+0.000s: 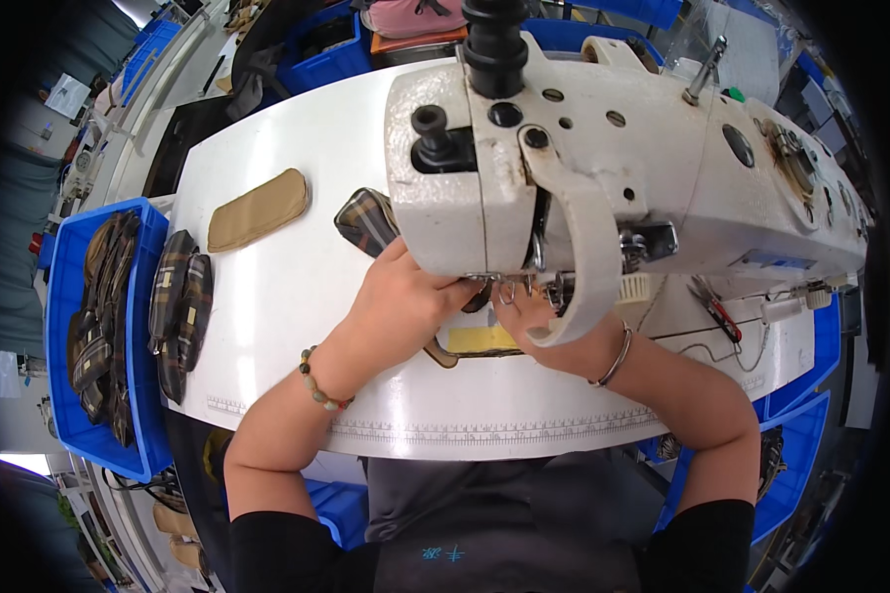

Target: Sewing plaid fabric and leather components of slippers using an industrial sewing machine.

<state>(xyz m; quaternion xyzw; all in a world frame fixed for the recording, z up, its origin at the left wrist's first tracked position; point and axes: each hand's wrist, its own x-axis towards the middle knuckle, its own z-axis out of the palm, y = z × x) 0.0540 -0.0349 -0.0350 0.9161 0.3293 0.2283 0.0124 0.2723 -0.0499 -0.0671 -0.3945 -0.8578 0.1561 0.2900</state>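
A white sewing machine reaches over the table from the right, its needle area between my hands. My left hand is closed, fingers bent, on a brown-and-black plaid fabric piece that runs behind the machine head. My right hand is at the needle from the other side; its fingers look pinched on the dark fabric there, partly hidden by the machine's white curved lever. Below the needle, between my wrists, lies a yellow strip, with a brown-edged bit of fabric beside it.
A tan padded fabric piece lies on the white table. Plaid pouches are stacked at its left edge, beside a blue bin of more plaid pieces. Red-handled thread snips lie at right. A printed ruler follows the front edge.
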